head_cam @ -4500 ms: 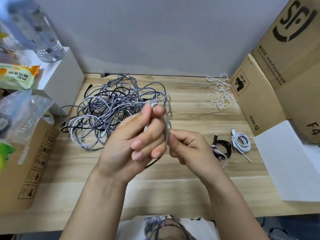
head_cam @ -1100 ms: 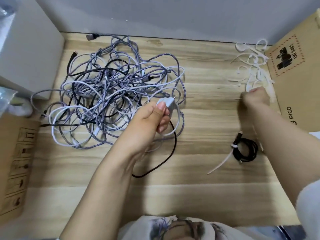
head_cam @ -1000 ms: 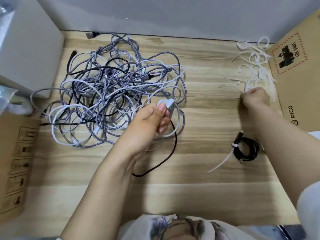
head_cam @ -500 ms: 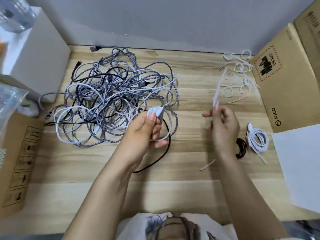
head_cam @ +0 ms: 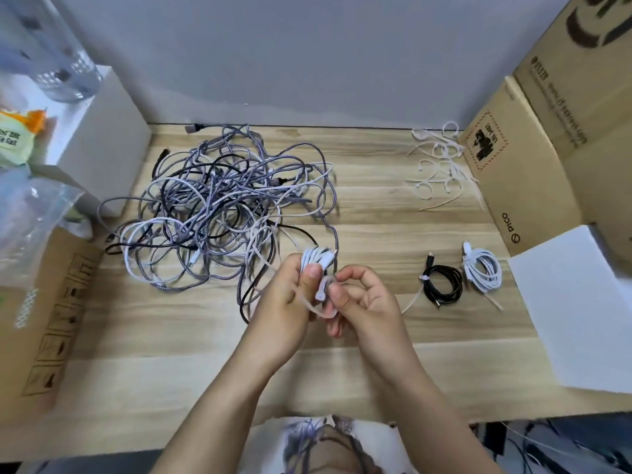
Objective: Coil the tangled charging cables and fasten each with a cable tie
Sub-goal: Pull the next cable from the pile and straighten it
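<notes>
Coiled white cable [head_cam: 316, 260]: a small bundle of loops pinched upright above the table's near middle; soft and light, likely to spring loose if the grip slackens, so best held across all the loops at one side.
Cable tie [head_cam: 319, 295]: pale, thin strip curving from the bundle down between both hands; flexible but springy, its slick tail probably fiddly to thread; whether it is already threaded cannot be told.
Left hand [head_cam: 290, 302]: fingers curled, thumb pressing the coil's loops together, clamped on the bundle.
Right hand [head_cam: 362, 299]: fingers bent, fingertips pinching the tie just beside the coil.
Tangled cables [head_cam: 219, 206]: loose heap of grey braided, white and black leads at the table's far left; one black lead trails toward the hands.
Finished coils: a black coil [head_cam: 443, 283] and a white coil [head_cam: 484, 271], each tied, lying side by side to the right.
Spare ties [head_cam: 437, 169]: scattered pile at the far right, near a cardboard box [head_cam: 523, 172].
Table [head_cam: 342, 367]: light wood, bare in front of the hands.
</notes>
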Motion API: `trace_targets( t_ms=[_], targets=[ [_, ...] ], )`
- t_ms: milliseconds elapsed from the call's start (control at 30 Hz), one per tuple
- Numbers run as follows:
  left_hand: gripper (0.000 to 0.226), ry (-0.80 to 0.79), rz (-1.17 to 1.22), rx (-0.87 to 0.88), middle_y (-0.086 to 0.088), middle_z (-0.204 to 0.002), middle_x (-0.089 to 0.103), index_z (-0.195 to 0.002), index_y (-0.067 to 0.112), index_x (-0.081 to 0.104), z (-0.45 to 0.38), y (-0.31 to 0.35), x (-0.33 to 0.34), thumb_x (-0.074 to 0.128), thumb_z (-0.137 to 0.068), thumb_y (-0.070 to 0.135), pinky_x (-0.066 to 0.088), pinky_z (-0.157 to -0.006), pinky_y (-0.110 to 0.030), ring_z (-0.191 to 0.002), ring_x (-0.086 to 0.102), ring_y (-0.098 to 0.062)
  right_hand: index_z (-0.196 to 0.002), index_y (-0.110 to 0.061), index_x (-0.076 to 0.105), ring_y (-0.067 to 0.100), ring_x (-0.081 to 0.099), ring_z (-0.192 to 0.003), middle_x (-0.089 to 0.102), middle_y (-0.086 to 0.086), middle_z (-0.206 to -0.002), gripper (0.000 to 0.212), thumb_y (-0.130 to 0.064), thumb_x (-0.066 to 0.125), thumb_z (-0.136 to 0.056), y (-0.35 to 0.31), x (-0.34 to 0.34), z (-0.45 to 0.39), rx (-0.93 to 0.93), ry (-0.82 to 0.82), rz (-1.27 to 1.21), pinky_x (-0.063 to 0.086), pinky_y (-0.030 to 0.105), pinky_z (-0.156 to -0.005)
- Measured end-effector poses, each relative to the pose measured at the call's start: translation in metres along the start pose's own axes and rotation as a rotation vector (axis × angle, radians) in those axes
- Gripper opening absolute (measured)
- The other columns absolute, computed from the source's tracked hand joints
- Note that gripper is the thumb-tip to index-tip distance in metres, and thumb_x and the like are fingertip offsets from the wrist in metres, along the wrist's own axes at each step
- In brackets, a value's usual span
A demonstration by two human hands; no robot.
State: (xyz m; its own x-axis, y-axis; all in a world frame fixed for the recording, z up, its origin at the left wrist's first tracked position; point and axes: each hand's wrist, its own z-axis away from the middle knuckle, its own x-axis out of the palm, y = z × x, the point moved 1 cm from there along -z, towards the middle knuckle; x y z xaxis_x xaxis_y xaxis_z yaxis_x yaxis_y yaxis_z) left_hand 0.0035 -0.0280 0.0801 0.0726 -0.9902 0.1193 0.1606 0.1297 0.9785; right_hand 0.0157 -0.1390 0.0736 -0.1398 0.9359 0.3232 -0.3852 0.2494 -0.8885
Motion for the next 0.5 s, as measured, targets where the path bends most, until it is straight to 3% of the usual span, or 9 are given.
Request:
trace_targets(
  t_ms=[133,233,367,500],
  targets=[
    [0.021,0.045,-0.159,0.074,0.002,-0.067,0.056,-0.080,0.026,0.045,0.005,-0.004,0.000,0.042,-0.096,0.039,0.041,-0.056,-0.022,-0.060,0.054,-0.018,-0.081,-0.006,0.047,0.011,0.042,-0.034,0.054,0.003,-0.050,0.013,-0.015,0.056,-0.080,-0.005,0.002,0.006,0.025,0.072,-0.044,0.034,0.018,-0.039],
    [0.022,0.054,-0.283,0.135,0.001,-0.067,0.058,-0.083,0.033,0.045,0.010,-0.004,0.002,0.039,-0.091,0.053,0.043,-0.060,-0.041,-0.066,0.057,-0.026,-0.078,-0.007,0.046,0.009,0.039,-0.032,0.051,0.003,-0.046,0.013,-0.010,0.055,-0.086,-0.008,0.002,0.009,0.053,0.108,-0.034,0.032,0.017,-0.035],
    [0.018,0.088,-0.419,0.262,0.013,-0.065,0.054,-0.087,0.028,0.044,0.019,0.008,0.007,0.037,-0.093,0.043,0.037,-0.058,-0.014,-0.065,0.051,0.001,-0.071,-0.012,0.040,0.008,0.032,-0.029,0.047,0.001,-0.041,0.025,-0.001,0.052,-0.090,-0.009,0.001,0.010,0.121,0.187,0.022,0.024,0.016,-0.032],
    [0.012,0.114,-0.505,0.313,0.020,-0.059,0.049,-0.079,0.032,0.036,0.021,0.015,0.010,0.038,-0.091,0.030,0.034,-0.056,-0.007,-0.062,0.047,0.011,-0.066,-0.015,0.037,0.009,0.031,-0.029,0.046,0.001,-0.040,0.032,0.001,0.054,-0.088,-0.012,0.001,0.011,0.127,0.258,0.032,0.023,0.016,-0.031]
  ],
)
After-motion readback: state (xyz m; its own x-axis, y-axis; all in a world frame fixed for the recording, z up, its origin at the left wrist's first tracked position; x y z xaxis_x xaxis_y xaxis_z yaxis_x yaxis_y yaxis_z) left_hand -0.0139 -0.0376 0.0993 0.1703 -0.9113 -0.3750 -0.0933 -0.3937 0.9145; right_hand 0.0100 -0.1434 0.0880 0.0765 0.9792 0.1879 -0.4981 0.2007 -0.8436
